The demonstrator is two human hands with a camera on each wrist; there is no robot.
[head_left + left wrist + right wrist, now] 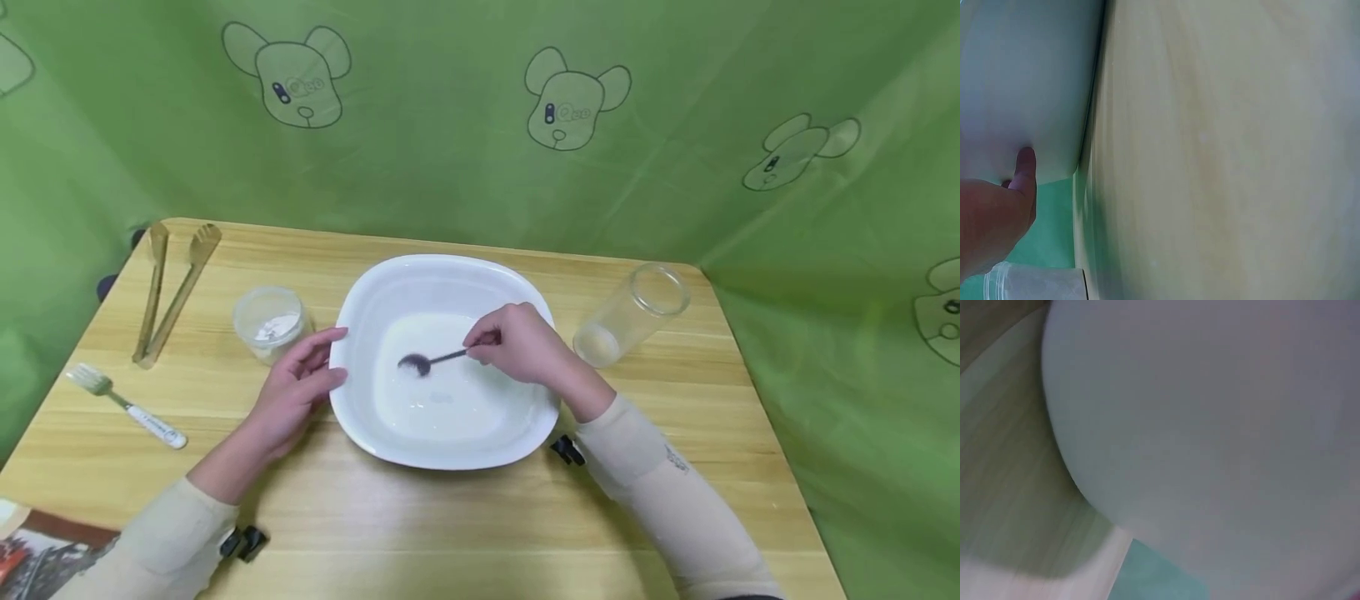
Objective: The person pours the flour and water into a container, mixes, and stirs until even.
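Note:
A large white basin (442,446) with rounded corners stands in the middle of the table. My left hand (288,396) rests against its left rim, thumb and fingers spread apart. In the left wrist view one digit of that hand (997,212) touches the basin's outer wall (1029,81). Over the basin, my right hand (517,346) pinches the handle end of a dark spoon (450,356). The spoon's head points left, low inside the basin; whether it touches the bottom I cannot tell. Only the basin's outer side (1197,437) fills the right wrist view, hiding that hand.
Left of the basin stands a clear jar (272,321) with white contents. Farther left lie wooden tongs (168,304) and a fork (127,406) with a white handle. A tall clear glass (630,312) stands at the right. Behind the wooden table (420,533) hangs a green curtain (450,167).

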